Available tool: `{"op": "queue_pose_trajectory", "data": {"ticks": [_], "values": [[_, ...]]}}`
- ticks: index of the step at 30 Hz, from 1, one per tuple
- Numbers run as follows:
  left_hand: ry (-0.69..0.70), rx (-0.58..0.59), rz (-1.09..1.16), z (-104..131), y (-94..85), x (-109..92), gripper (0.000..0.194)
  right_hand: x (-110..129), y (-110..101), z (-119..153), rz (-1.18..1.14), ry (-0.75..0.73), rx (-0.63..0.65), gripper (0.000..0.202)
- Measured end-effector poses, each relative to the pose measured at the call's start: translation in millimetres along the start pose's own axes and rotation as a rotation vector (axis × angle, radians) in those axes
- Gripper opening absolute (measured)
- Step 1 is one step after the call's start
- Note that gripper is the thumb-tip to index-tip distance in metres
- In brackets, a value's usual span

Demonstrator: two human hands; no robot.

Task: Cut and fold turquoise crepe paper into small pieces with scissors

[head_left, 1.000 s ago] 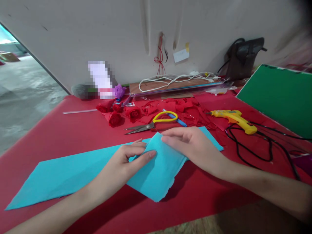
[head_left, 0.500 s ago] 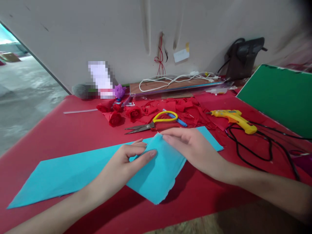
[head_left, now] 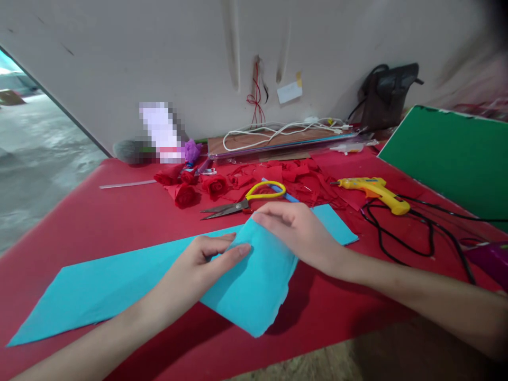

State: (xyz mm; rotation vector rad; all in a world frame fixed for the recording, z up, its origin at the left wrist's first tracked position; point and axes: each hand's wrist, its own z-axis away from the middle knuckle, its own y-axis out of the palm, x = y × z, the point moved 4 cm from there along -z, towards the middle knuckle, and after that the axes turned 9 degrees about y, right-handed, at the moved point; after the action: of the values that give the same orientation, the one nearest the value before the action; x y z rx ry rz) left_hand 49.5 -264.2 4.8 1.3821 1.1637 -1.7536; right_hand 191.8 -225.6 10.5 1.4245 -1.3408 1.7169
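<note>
Pinching a corner of the turquoise paper point(head_left: 254, 296), the right hand point(head_left: 293, 227) sits just this side of the scissors point(head_left: 239, 206); the left hand point(head_left: 206, 259) grips it too, thumb on top, fingertips apparently tucked behind. The paper slopes down between them.

Turquoise paper point(head_left: 254, 283) tops a red table point(head_left: 130, 214), yellow scissor handles point(head_left: 265, 196) at 12 o'clock, a green board point(head_left: 452, 161) at 2.
</note>
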Motion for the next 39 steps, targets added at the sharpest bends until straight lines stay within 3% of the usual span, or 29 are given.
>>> {"op": "queue_pose_trajectory", "data": {"ticks": [5,14,25,29,31,35,39], "values": [[0.043,-0.045,-0.06,6,-7.3,4,0.049,1,-28,-14,0.01,0.015,-0.108,0.027],[-0.044,-0.073,-0.008,-6,-6.8,5,0.028,12,-49,-15,0.026,-0.126,-0.237,0.024],[0.188,-0.378,0.158,-7,-21.7,2,0.02,2,-50,-8,-0.074,-0.105,-0.517,0.026],[0.277,-0.538,0.159,-7,-27.3,-1,0.039,3,-51,-7,-0.056,-0.121,-0.608,0.027],[0.295,-0.609,0.188,-8,-29.5,-2,0.036,4,-51,-7,-0.06,-0.125,-0.655,0.027],[0.185,-0.638,0.332,-16,-28.9,4,0.021,5,-50,-8,-0.079,-0.129,-0.699,0.027],[0.083,-0.656,0.394,-24,-30.9,11,0.019,6,-48,-6,-0.069,-0.125,-0.698,0.027]]}}
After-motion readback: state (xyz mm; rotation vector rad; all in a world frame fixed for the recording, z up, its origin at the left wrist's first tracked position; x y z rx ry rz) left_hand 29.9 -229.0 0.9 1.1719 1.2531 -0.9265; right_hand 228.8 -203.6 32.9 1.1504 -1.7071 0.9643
